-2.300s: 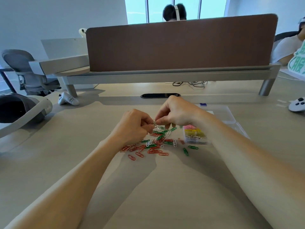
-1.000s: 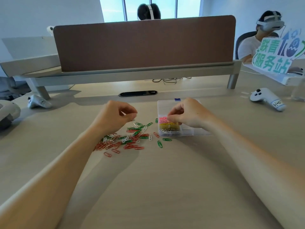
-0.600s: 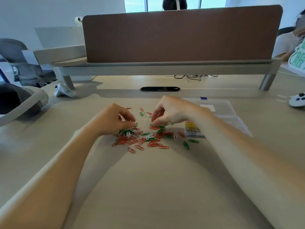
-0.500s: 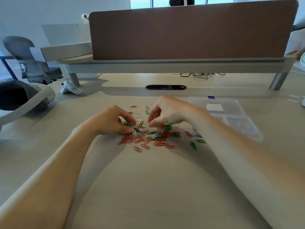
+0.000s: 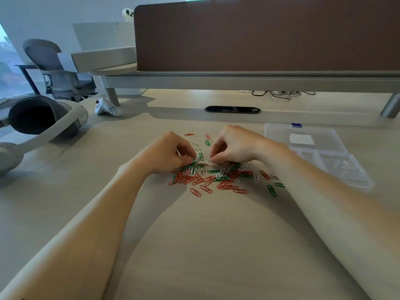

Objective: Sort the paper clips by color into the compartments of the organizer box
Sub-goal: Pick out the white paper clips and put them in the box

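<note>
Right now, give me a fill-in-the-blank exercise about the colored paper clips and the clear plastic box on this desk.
The small loose paper clips on the beige desk are red, green and ____. The clear plastic organizer box lies to the ____ of that pile. The white and grey headset rests at the desk's ____ edge.
Missing words: white; right; left.

The only writing is a short dark handwritten mark on the white controller [image 5: 108, 108], well left of and behind the pile of paper clips [image 5: 213, 175]. It looks like "Hoo" plus one unclear character. Right of the pile, the organizer box [image 5: 337, 169] carries a white label [image 5: 302, 139] and a blue sticker [image 5: 296, 125], neither readable.
</note>
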Available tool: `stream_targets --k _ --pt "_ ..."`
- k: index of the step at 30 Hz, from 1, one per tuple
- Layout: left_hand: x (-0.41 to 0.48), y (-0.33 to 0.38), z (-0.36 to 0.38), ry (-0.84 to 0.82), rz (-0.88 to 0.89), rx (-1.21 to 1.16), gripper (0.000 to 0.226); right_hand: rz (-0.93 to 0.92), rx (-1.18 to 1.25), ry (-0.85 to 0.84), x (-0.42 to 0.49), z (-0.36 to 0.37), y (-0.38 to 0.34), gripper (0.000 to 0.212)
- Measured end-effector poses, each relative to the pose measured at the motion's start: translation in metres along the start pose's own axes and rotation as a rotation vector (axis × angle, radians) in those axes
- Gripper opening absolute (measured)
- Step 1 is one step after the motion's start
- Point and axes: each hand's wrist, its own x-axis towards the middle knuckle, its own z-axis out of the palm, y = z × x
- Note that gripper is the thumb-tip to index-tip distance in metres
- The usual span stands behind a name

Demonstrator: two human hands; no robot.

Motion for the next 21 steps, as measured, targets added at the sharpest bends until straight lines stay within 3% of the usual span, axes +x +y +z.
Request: stream_targets --k 5,10,17,21 --pt "-0.001 0.000 -0.002 0.046 0.031 -0.011 0.012 -0.035 -0.042 0.076 -0.003 0.003 -0.003 0.012" --pt "-0.004 0.010 0.002 -0.105 0.084 0.022 0.014 -0.063 -0.045 -0.019 -0.001 0.013 -0.012 0.011" --pt "-0.001 0.011 0.007 -0.074 0.045 0.078 0.002 -0.077 -0.060 0.021 -0.001 0.016 -0.011 0.005" --pt "-0.002 0.009 0.005 -0.051 0.038 0.041 0.008 -0.085 -0.056 0.045 -0.002 0.013 -0.010 0.006"
